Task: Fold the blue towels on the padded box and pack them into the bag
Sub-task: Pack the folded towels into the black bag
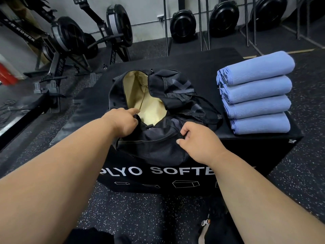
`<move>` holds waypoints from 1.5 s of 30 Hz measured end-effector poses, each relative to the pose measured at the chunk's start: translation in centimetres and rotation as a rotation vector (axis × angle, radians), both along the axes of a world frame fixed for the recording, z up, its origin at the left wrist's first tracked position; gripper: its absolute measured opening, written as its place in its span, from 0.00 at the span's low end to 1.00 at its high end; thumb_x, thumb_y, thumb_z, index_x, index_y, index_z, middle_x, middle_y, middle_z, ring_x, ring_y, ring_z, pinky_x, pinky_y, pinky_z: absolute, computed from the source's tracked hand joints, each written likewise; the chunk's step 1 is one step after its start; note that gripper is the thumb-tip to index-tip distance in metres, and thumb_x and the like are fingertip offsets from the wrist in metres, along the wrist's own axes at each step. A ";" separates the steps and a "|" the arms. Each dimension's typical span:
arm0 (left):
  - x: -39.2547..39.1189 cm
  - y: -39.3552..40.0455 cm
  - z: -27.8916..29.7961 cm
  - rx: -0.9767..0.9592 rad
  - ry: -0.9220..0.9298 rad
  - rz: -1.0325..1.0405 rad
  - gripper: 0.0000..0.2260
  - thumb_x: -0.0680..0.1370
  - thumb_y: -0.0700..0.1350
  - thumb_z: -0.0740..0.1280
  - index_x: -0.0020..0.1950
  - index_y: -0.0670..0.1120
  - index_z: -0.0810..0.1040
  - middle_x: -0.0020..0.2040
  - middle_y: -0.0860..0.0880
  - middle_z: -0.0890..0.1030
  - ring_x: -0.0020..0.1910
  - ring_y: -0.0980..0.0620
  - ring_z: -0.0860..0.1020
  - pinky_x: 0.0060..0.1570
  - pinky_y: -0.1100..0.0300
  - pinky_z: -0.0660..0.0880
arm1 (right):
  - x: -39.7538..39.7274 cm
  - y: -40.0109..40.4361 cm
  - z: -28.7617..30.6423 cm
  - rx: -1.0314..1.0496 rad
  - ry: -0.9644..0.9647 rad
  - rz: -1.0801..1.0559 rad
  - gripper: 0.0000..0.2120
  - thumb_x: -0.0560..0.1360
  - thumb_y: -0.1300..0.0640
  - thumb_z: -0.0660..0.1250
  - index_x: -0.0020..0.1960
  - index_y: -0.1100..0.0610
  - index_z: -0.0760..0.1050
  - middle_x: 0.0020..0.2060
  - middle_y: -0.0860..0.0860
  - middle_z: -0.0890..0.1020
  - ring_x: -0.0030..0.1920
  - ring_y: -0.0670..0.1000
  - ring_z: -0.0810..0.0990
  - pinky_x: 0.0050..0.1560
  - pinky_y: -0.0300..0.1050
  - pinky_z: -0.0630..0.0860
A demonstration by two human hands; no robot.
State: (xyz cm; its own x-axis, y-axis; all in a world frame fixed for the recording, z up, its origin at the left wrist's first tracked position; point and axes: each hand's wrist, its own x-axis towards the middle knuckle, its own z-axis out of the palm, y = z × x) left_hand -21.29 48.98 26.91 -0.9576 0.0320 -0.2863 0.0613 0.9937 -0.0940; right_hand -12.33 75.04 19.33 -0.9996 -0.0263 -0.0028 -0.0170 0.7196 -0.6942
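Head view: black padded box on speckled rubber gym floor, two rowers behind. One open black bag on box, four folded blue towels beside it. Left hand and right hand both grip bag's rim.

Bag on padded box, left of four towels (one row, folded); rowers behind.
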 end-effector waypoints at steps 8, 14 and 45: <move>-0.8 0.2 -0.7 0.027 -0.092 0.047 0.28 0.84 0.46 0.57 0.85 0.57 0.59 0.77 0.44 0.73 0.72 0.42 0.74 0.61 0.56 0.70 | -0.7 0.2 -0.4 0.006 -0.026 0.004 0.11 0.75 0.46 0.74 0.45 0.46 0.72 0.37 0.46 0.82 0.40 0.47 0.80 0.47 0.49 0.79; -0.4 -0.8 -0.9 0.013 0.003 0.018 0.08 0.81 0.48 0.64 0.59 0.52 0.77 0.51 0.50 0.80 0.52 0.45 0.78 0.50 0.53 0.76 | -0.7 0.2 -0.5 -0.007 -0.032 -0.002 0.11 0.75 0.45 0.75 0.45 0.46 0.73 0.37 0.46 0.82 0.39 0.48 0.81 0.46 0.50 0.79; 4.4 -1.5 1.4 0.866 0.603 0.374 0.23 0.78 0.62 0.67 0.40 0.42 0.76 0.38 0.43 0.82 0.41 0.42 0.81 0.46 0.47 0.78 | 0.4 -0.1 1.1 -0.136 -0.007 0.041 0.08 0.77 0.49 0.75 0.48 0.46 0.75 0.35 0.48 0.83 0.36 0.47 0.80 0.40 0.43 0.75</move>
State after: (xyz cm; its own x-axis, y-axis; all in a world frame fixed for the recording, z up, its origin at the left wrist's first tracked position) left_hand -16.87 47.52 28.33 -0.9232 -0.3233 0.2078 -0.0767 0.6848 0.7246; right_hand -11.91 74.98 20.40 -0.9977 -0.0676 -0.0036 -0.0390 0.6173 -0.7858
